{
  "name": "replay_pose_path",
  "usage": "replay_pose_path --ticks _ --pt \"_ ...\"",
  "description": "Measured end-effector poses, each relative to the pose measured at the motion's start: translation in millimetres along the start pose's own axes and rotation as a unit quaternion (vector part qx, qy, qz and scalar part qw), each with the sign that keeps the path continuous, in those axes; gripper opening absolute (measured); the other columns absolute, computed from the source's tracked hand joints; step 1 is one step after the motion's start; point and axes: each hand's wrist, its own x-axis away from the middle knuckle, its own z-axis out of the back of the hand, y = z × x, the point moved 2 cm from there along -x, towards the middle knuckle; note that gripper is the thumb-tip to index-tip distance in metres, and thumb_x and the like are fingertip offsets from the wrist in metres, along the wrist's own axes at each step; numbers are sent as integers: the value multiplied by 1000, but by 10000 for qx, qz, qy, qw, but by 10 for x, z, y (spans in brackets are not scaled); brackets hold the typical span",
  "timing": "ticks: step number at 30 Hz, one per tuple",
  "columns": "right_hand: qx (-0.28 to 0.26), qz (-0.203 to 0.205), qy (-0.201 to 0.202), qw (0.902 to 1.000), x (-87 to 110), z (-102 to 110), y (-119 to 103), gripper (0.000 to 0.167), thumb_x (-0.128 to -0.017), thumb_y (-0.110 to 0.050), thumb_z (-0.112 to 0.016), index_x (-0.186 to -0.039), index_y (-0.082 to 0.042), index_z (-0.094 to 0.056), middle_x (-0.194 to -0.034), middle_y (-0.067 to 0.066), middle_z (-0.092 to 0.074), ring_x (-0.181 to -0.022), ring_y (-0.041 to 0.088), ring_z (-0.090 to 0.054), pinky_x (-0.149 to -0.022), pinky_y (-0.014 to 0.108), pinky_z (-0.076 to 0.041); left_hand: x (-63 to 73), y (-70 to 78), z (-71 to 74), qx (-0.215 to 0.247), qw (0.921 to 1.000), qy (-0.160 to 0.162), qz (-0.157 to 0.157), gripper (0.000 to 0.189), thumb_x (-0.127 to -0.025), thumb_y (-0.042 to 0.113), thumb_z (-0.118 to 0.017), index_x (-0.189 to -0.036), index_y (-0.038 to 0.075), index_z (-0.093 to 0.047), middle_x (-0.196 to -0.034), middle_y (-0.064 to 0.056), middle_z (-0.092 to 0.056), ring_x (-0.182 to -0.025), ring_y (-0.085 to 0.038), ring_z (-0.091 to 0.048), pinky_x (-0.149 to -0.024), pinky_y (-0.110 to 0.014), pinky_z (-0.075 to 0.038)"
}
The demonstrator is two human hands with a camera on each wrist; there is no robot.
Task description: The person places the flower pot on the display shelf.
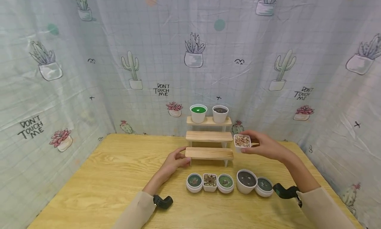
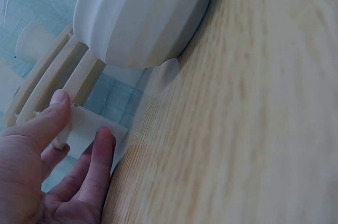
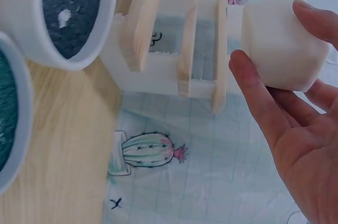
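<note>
Wood tabletop spreads from its left edge to your left hand, whose thumb and fingers grip the left end of a three-step wooden stand. On the stand's top step, a green-filled pot and a dark-filled pot stand apart, a gap between them. In front, a strip of table separates the stand from a row of five pots, with a narrow gap after the third. At right, your right hand pinches a square gravel-filled pot, raised off the table near the stand's right end; the table's right edge runs beyond your forearm.
</note>
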Motion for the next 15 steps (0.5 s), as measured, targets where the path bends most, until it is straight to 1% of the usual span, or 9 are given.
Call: replay_pose_path --ticks 5,9,11,15 --pt "18 107 -12 9999 -102 -11 -74 61 -95 -24 -77 -146 -3 -51 -133 16 -64 -124 34 -63 -99 44 -58 -8 9 -13 -23 10000 5 -42 74 -98 25 -73 -160 8 -35 -115 -17 -70 -95 -20 -76 -90 -34 -62" --pt "68 143 -18 9999 -220 -29 -111 61 -94 -24 -78 -144 -2 -52 -129 16 -64 -120 31 -64 -99 46 -58 -7 7 -13 -56 10000 -15 -21 74 -99 25 -73 -160 8 -35 -115 -17 -70 -95 -19 -76 -89 -34 -62" --pt "63 153 -22 9999 -289 -41 -125 60 -94 -24 -78 -144 -3 -52 -128 15 -63 -119 30 -64 -99 45 -57 -5 7 -14 -70 10000 -30 -56 74 -99 25 -72 -160 6 -34 -115 -18 -70 -95 -19 -76 -90 -34 -62" --pt "92 185 -64 9998 -413 -78 -157 61 -93 -25 -79 -145 -4 -52 -126 14 -64 -117 27 -65 -96 38 -57 4 14 -12 -72 9999 -57 -75 75 -100 25 -71 -161 4 -32 -116 -19 -70 -96 -20 -76 -91 -34 -62"
